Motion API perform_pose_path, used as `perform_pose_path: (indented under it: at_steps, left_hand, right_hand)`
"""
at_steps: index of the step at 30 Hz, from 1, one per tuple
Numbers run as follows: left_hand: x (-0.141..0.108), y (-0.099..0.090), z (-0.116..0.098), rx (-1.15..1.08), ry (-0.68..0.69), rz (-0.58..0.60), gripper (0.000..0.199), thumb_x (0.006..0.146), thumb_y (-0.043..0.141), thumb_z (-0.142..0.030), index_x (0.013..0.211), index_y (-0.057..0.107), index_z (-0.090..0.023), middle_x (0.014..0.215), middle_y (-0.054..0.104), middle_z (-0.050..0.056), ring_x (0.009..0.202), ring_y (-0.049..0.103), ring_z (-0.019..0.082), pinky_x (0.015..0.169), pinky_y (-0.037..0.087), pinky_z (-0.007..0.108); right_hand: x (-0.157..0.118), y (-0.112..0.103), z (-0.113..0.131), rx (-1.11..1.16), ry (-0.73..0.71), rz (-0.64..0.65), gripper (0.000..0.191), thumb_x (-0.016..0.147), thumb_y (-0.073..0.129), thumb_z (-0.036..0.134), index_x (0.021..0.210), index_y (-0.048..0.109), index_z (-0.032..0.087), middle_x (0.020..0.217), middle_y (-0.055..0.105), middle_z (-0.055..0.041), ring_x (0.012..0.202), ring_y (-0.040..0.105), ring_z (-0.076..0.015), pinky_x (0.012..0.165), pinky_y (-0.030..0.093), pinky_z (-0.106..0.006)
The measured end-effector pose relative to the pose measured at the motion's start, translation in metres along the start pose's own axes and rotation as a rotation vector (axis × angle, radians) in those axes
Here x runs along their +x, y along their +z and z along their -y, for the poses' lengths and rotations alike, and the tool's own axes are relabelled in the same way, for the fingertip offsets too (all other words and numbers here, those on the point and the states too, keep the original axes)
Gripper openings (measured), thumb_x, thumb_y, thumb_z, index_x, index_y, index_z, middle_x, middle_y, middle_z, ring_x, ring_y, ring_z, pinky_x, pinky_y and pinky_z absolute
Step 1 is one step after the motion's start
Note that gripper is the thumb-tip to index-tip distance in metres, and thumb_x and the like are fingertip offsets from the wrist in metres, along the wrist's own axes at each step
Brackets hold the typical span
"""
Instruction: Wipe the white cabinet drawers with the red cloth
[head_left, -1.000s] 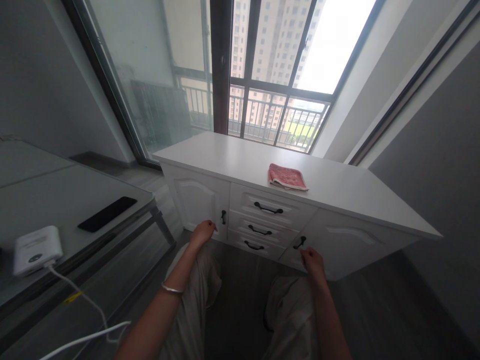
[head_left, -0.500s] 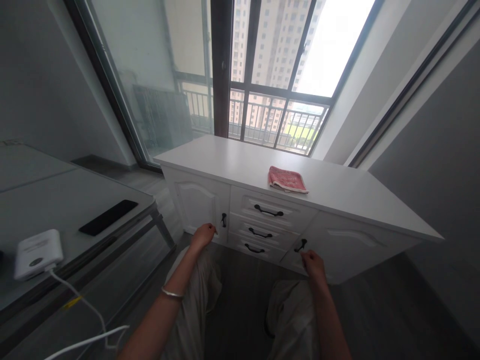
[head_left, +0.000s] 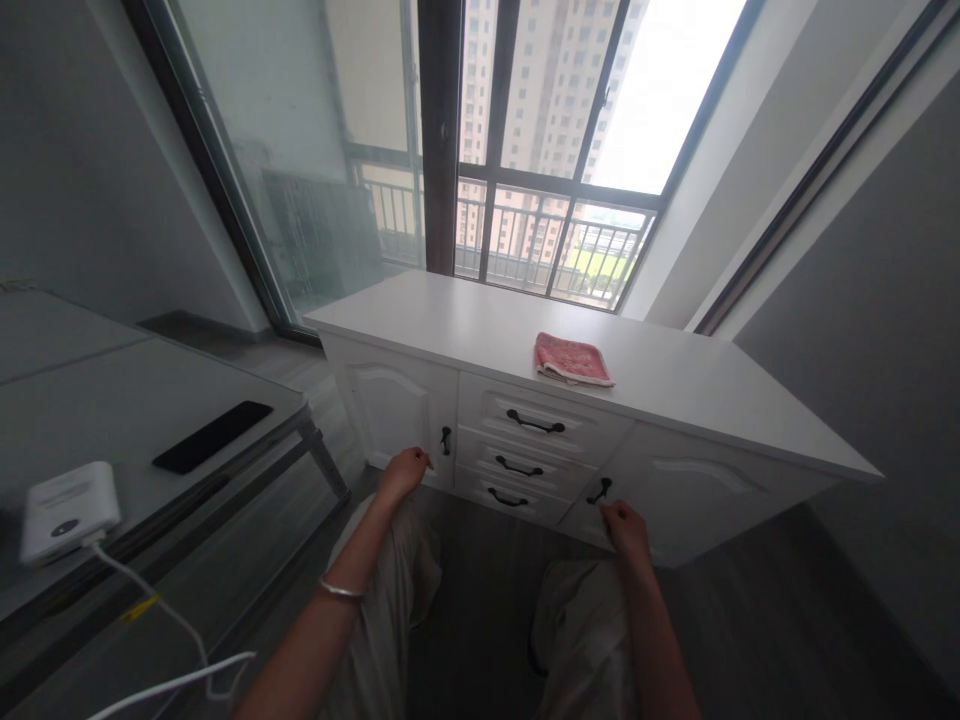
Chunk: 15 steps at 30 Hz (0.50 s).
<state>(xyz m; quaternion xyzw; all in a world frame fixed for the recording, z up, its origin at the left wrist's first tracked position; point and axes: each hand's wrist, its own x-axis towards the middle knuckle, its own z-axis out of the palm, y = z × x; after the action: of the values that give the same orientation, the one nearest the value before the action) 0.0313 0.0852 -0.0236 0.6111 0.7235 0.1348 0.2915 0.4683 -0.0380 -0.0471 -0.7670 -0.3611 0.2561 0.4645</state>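
Head view. Lower centre: left hand (head_left: 405, 472) and right hand (head_left: 625, 528), fingers curled together, nothing visible in either; forearms probably propped by the knees. Each is beside a door handle (head_left: 446, 441) (head_left: 600, 491); contact at right unclear. Centre-right: folded red cloth (head_left: 573, 360) flat near white cabinet's (head_left: 450, 305) front edge, likely for easy reach.

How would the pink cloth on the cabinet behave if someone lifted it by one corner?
The pink cloth would probably droop, since its folded layers look soft. It seems unlikely to roll, lying flat on the white cabinet.
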Motion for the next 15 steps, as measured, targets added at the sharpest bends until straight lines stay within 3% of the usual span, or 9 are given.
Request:
perform_pose_path:
  at_steps: [9,15]
  left_hand:
    - [-0.0037,-0.0019,-0.0038,-0.003,-0.003,0.003,0.036,0.099,0.048,-0.029,0.093,0.082,-0.022,0.114,0.084,0.013,0.113,0.078,0.031,0.091,0.055,0.034]
    - [-0.0012,-0.0008,-0.0018,0.0,-0.001,0.005,0.036,0.099,0.047,-0.028,0.091,0.082,-0.023,0.114,0.084,0.013,0.113,0.078,0.03,0.091,0.055,0.033]
  right_hand:
    - [0.0017,0.0008,-0.0026,0.013,0.023,0.032,0.04,0.06,0.062,0.062,0.049,0.039,0.031,0.047,0.045,-0.0005,0.052,0.046,-0.0191,0.057,0.037,-0.036]
    - [-0.0015,0.0006,0.0058,-0.002,0.038,0.029,0.041,0.06,0.063,0.059,0.048,0.036,0.031,0.047,0.047,-0.0017,0.052,0.043,-0.0178,0.055,0.034,-0.034]
